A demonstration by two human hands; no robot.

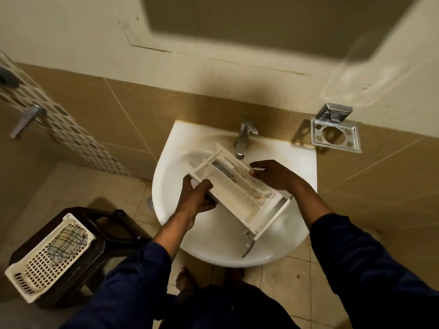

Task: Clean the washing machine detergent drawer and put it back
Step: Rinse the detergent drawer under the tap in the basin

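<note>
I'm seeing drawer (237, 188) out, hanging over sink (171, 186): left hand (198, 198) gripping its side, right hand (273, 175) pinching its rim. Stains showing inside, so washing & refitting are pending, imo.

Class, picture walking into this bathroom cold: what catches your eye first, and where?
A white detergent drawer, stained brown inside, is held slantwise over the white sink below the tap. The left hand grips its near side; the right hand holds its far edge. At lower left, a white lattice basket sits on a dark stool.
</note>
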